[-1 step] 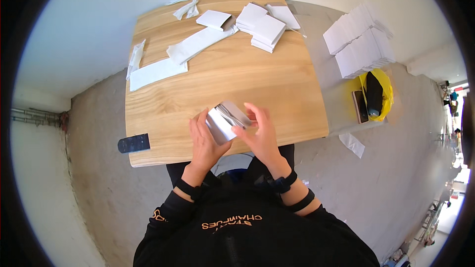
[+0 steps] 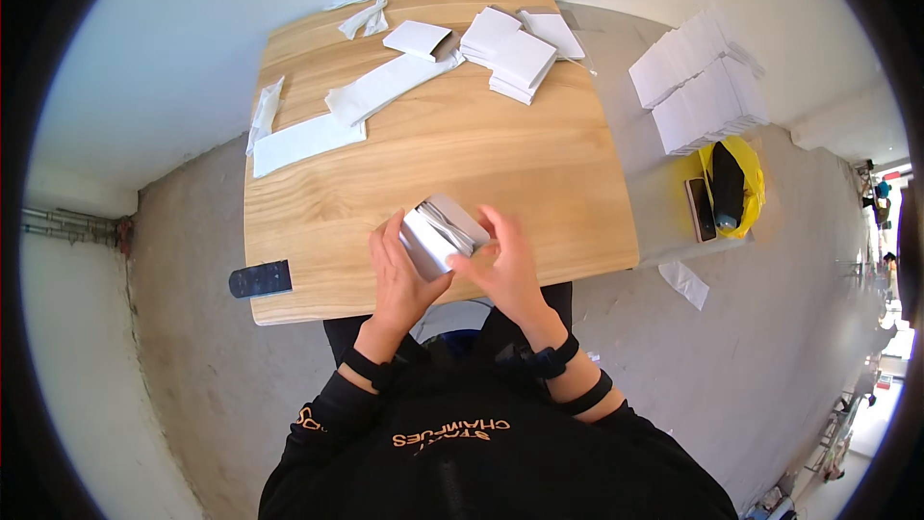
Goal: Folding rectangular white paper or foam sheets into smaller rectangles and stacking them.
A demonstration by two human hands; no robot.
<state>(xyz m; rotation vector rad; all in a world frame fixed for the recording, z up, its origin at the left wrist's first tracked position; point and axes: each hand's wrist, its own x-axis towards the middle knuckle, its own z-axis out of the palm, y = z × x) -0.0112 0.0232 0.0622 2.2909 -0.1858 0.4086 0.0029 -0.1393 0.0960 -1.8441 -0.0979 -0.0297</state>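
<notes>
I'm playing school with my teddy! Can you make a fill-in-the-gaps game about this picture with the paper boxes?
1. Both hands, the left hand and the right hand, hold one small white ____ box.
2. The box is held above a table made of ____.
3. The dark flat gadget lies at the table's near ____ corner.
4. The black thing to the right lies on a bag coloured ____.

Missing words: paper; wood; left; yellow

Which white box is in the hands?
The half-folded box at the table's near edge, held by the left hand and right hand; the other white pieces lie flat at the far edge.
</notes>
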